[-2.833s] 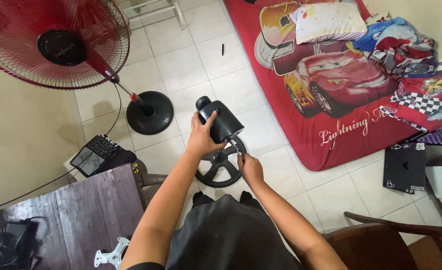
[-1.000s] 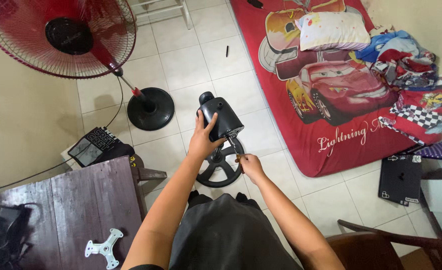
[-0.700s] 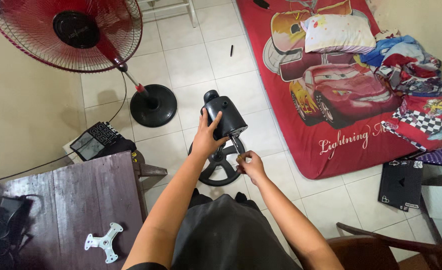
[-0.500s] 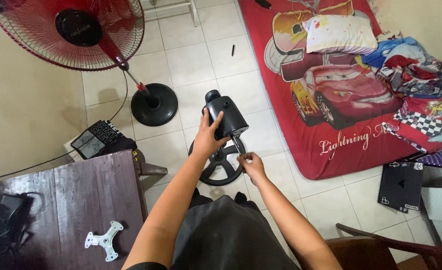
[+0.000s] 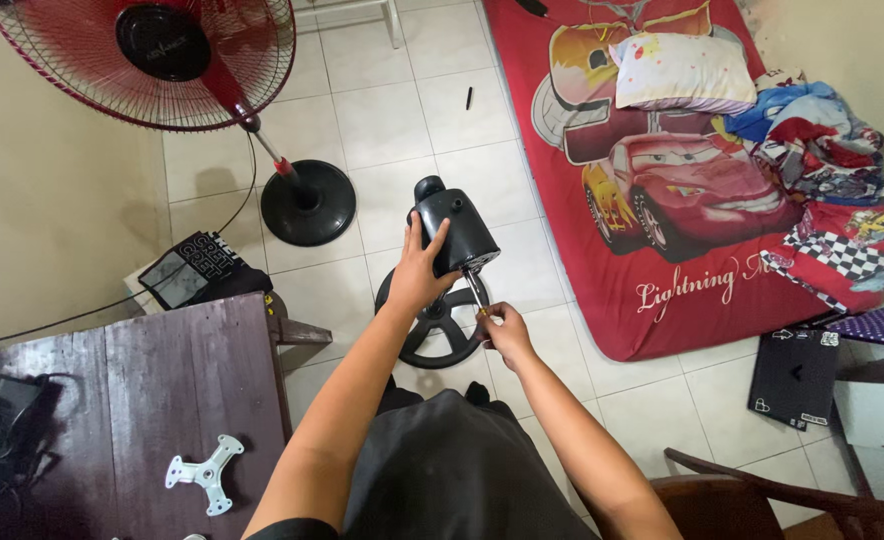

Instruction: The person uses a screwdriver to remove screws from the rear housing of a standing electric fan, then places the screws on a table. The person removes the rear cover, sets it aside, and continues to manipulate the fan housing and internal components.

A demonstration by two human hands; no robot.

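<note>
Black fan motor housing (image 5: 454,232), mid-floor above its round base (image 5: 432,320), is gripped by left hand (image 5: 417,275) while right hand (image 5: 502,330) pinches a screwdriver (image 5: 476,292) at its underside; the work looks partway, white bracket (image 5: 202,473) unfitted on the near-left table (image 5: 162,390).

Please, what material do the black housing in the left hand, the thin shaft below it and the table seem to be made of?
Black housing, gripped by the left hand: probably moulded plastic, smooth with a soft sheen. Thin shaft, near the right hand: likely bare metal, silvery and bright. Table: dark stained wood, plank seams and grain visible.
</note>
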